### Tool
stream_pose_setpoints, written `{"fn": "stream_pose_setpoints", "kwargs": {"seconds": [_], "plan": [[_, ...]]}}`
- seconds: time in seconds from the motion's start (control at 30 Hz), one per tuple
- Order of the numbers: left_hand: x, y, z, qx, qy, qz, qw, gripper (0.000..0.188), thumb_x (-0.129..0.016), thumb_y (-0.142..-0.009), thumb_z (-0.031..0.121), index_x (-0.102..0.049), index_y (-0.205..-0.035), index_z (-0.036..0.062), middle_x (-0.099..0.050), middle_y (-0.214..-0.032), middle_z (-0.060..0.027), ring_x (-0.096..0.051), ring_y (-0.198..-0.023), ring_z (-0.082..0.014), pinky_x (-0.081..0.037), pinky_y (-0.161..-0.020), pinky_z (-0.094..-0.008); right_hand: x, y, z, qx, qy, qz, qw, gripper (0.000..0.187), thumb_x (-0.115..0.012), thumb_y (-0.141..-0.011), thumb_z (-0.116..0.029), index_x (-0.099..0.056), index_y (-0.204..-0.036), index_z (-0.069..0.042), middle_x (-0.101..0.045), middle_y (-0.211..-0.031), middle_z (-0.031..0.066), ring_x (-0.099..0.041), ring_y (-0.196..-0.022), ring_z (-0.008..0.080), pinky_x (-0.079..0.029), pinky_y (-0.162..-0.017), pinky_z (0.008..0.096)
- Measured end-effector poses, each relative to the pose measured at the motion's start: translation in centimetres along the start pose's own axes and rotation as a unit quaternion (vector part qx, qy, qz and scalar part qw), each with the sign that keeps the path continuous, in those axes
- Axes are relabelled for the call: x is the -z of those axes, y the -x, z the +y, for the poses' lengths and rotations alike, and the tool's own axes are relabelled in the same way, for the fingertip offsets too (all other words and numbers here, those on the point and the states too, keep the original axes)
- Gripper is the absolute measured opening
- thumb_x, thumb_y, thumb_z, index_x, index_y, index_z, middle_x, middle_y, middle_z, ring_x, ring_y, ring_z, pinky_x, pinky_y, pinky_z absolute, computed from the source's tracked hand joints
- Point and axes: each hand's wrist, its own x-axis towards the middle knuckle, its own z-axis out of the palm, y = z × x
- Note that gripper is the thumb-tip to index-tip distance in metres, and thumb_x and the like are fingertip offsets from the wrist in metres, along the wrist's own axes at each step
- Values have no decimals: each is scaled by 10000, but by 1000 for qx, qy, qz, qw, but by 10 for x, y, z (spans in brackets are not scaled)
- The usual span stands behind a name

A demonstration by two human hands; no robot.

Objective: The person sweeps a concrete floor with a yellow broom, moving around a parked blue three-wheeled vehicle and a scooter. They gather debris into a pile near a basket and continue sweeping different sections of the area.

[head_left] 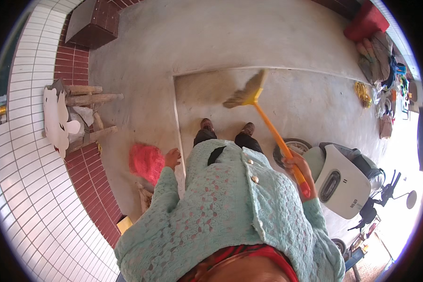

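Snugly, the fingers of the right hand were curled round the orange handle of a broom, near its red end. The left hand had hold of nothing that showed, its fingers loosely bent and partly open, just beside a red sack on the floor; whether it touched the sack, I could not tell.

From the right hand the broom slanted forward and leftward, its yellow head and blurred bristles ahead of the brown shoes. A pale edge ran along the floor left of the shoes, met another at a corner and passed just beyond the broom head.

Past that line, the grey floor stretched broadly ahead. Room was tighter on the right, where a white scooter stood near the hand. On the left, well apart from the broom, a wooden stool stood against the tiled wall, and a brown box farther ahead.
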Motion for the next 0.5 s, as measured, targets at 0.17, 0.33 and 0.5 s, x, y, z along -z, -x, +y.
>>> {"fn": "stream_pose_setpoints", "kwargs": {"seconds": [0.17, 0.33, 0.5], "plan": [[-25, 18, 17, -8, -9, 43, 999, 301, -480, -758, 178, -473, -1045, 86, -511, -769, -19, -523, -683, -146, -437, -556, -309, 39, -79, -18, -61, -87, -97, 990, 387, -439, -716, 4, -363, -1095, 15, -462, -741, 85, -404, -467, 62, -356, -372, 145], [-20, 21, -15, -25, -81, -13, 996, 399, -473, -757, 232, -445, -1120, 71, -526, -841, -36, -521, -742, -141, -431, -580, -318, 87, -86, -64, -92, -123, -106, 982, 361, -431, -746, -10, -329, -1089, 43, -457, -742, 98, -412, -483, 61, -364, -372, 130], [-43, 26, -20, -87, -240, 2, 967, 385, -461, -759, 227, -451, -1107, 64, -531, -827, -36, -523, -726, -142, -436, -573, -314, 160, -62, -97, -19, -169, -75, 983, 266, -412, -760, -13, -332, -1002, 63, -450, -726, 121, -415, -469, 72, -371, -357, 138]]}}
